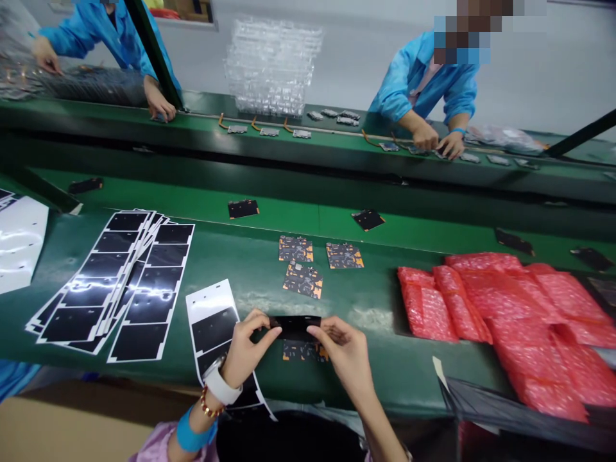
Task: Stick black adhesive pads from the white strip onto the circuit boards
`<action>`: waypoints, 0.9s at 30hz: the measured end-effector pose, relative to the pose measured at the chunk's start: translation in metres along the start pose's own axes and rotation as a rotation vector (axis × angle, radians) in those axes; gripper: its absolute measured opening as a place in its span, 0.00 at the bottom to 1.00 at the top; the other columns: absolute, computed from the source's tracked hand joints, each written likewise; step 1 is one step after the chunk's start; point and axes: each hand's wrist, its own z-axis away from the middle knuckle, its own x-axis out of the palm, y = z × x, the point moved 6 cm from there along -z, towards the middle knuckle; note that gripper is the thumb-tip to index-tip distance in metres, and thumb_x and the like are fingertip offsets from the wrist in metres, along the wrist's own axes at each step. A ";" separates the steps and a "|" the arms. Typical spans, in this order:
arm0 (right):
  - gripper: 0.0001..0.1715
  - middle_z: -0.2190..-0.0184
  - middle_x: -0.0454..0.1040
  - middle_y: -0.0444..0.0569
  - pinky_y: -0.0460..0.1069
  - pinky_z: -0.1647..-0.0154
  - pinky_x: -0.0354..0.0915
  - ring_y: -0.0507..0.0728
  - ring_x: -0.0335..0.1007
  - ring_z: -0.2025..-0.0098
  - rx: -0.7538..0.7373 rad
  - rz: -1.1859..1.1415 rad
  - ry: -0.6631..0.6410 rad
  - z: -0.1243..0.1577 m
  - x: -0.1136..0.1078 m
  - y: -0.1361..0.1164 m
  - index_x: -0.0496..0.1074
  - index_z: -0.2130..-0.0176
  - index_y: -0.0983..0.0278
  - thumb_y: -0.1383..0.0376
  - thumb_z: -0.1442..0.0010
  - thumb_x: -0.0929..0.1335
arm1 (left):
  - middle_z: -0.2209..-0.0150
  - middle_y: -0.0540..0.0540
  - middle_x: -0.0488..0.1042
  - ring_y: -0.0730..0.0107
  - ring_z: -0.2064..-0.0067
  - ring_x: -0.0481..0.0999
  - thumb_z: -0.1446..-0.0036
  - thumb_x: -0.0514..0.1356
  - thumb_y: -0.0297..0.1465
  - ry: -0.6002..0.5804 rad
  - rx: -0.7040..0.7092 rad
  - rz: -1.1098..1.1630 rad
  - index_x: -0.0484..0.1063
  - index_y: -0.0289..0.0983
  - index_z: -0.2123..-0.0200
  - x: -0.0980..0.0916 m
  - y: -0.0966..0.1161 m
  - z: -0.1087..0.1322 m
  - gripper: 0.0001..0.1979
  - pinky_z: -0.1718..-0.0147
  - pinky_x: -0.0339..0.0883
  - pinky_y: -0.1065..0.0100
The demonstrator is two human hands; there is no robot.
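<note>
Between my two hands stretches a glossy black adhesive sheet [294, 327]. My left hand [248, 343] pinches its left end, and my right hand [339, 343] pinches the right end. Under the sheet lies a circuit board [293, 351], its upper part hidden. Just beyond are three more circuit boards, one nearer [303, 280] and two behind it, left [295, 248] and right [345, 255]. A white backing strip [206, 305] with black sheets lies beside my left hand, partly covered by my wrist.
Stacked strips of black sheets [161, 289] lie at the left. Red bubble-wrap bags [510, 301] cover the right side. Dark boards [243, 209] rest on the green belt [308, 205]. Across it, two people in blue sleeves [402, 83] handle small parts near stacked clear trays [272, 67].
</note>
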 end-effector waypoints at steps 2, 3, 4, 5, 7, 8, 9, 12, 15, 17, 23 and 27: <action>0.24 0.77 0.74 0.46 0.48 0.69 0.68 0.54 0.69 0.75 -0.072 0.089 0.104 0.005 -0.006 -0.007 0.73 0.74 0.63 0.46 0.40 0.73 | 0.63 0.46 0.77 0.65 0.63 0.74 0.35 0.63 0.37 -0.029 -0.009 -0.011 0.75 0.39 0.64 0.002 -0.001 0.000 0.08 0.62 0.66 0.65; 0.23 0.76 0.75 0.46 0.48 0.68 0.68 0.54 0.70 0.74 -0.104 0.129 0.173 0.008 -0.012 -0.011 0.74 0.73 0.62 0.47 0.40 0.73 | 0.58 0.44 0.79 0.64 0.60 0.75 0.35 0.63 0.37 -0.044 -0.014 -0.015 0.76 0.41 0.55 0.003 -0.002 0.000 0.09 0.59 0.68 0.64; 0.22 0.75 0.75 0.46 0.48 0.66 0.68 0.55 0.70 0.73 -0.120 0.154 0.242 0.010 -0.019 -0.013 0.75 0.72 0.62 0.47 0.40 0.73 | 0.53 0.43 0.79 0.62 0.56 0.76 0.33 0.61 0.37 -0.060 -0.018 -0.017 0.71 0.43 0.44 0.004 -0.002 0.000 0.16 0.56 0.69 0.62; 0.22 0.75 0.75 0.47 0.48 0.66 0.68 0.55 0.70 0.73 -0.114 0.159 0.297 0.011 -0.026 -0.014 0.75 0.72 0.62 0.47 0.41 0.73 | 0.47 0.42 0.78 0.61 0.52 0.76 0.32 0.60 0.36 -0.076 -0.018 -0.018 0.61 0.45 0.34 0.005 -0.002 0.000 0.25 0.52 0.69 0.59; 0.25 0.77 0.73 0.47 0.48 0.71 0.67 0.55 0.68 0.75 -0.024 0.102 0.293 0.011 -0.035 -0.006 0.74 0.73 0.62 0.44 0.45 0.75 | 0.36 0.39 0.69 0.58 0.40 0.72 0.31 0.58 0.36 -0.112 -0.002 -0.025 0.39 0.48 0.26 0.007 -0.001 0.001 0.38 0.45 0.68 0.54; 0.27 0.79 0.72 0.46 0.48 0.75 0.66 0.54 0.66 0.77 0.055 0.051 0.228 0.009 -0.035 0.001 0.74 0.73 0.63 0.42 0.49 0.76 | 0.32 0.39 0.64 0.57 0.35 0.67 0.31 0.57 0.35 -0.141 0.016 -0.035 0.33 0.49 0.26 0.008 0.001 0.001 0.41 0.41 0.65 0.51; 0.30 0.81 0.71 0.46 0.47 0.79 0.63 0.53 0.64 0.80 0.142 -0.002 0.138 0.008 -0.032 0.010 0.74 0.74 0.63 0.41 0.54 0.78 | 0.30 0.39 0.59 0.55 0.31 0.60 0.31 0.57 0.34 -0.185 0.038 -0.052 0.31 0.50 0.26 0.010 0.004 0.002 0.42 0.37 0.61 0.48; 0.34 0.85 0.69 0.45 0.45 0.85 0.56 0.50 0.58 0.84 0.330 -0.093 -0.047 0.012 -0.023 0.034 0.74 0.75 0.64 0.39 0.61 0.79 | 0.26 0.39 0.49 0.49 0.25 0.46 0.38 0.61 0.28 -0.367 0.091 -0.137 0.37 0.49 0.26 0.019 0.010 0.005 0.46 0.31 0.48 0.38; 0.34 0.87 0.67 0.43 0.44 0.86 0.50 0.48 0.54 0.86 0.369 -0.092 -0.039 0.018 -0.023 0.046 0.73 0.76 0.65 0.39 0.59 0.79 | 0.24 0.38 0.40 0.43 0.24 0.36 0.47 0.64 0.23 -0.518 0.117 -0.229 0.35 0.46 0.25 0.027 0.013 0.007 0.54 0.31 0.43 0.34; 0.33 0.88 0.65 0.42 0.44 0.86 0.48 0.47 0.51 0.87 0.372 -0.089 -0.030 0.021 -0.023 0.048 0.73 0.76 0.65 0.39 0.59 0.79 | 0.24 0.39 0.40 0.44 0.24 0.34 0.49 0.64 0.23 -0.573 0.131 -0.275 0.30 0.45 0.25 0.029 0.013 0.008 0.58 0.30 0.40 0.33; 0.34 0.87 0.65 0.41 0.43 0.86 0.50 0.47 0.53 0.86 0.360 -0.072 -0.026 0.022 -0.023 0.044 0.73 0.77 0.65 0.39 0.61 0.79 | 0.24 0.41 0.43 0.50 0.24 0.38 0.41 0.63 0.25 -0.626 0.174 -0.351 0.31 0.46 0.26 0.033 0.009 0.008 0.52 0.28 0.37 0.36; 0.34 0.88 0.65 0.41 0.44 0.86 0.50 0.47 0.53 0.86 0.367 -0.062 -0.027 0.022 -0.022 0.045 0.73 0.77 0.65 0.38 0.61 0.79 | 0.25 0.40 0.43 0.50 0.24 0.39 0.39 0.63 0.27 -0.624 0.183 -0.362 0.32 0.45 0.26 0.032 0.008 0.009 0.50 0.28 0.38 0.37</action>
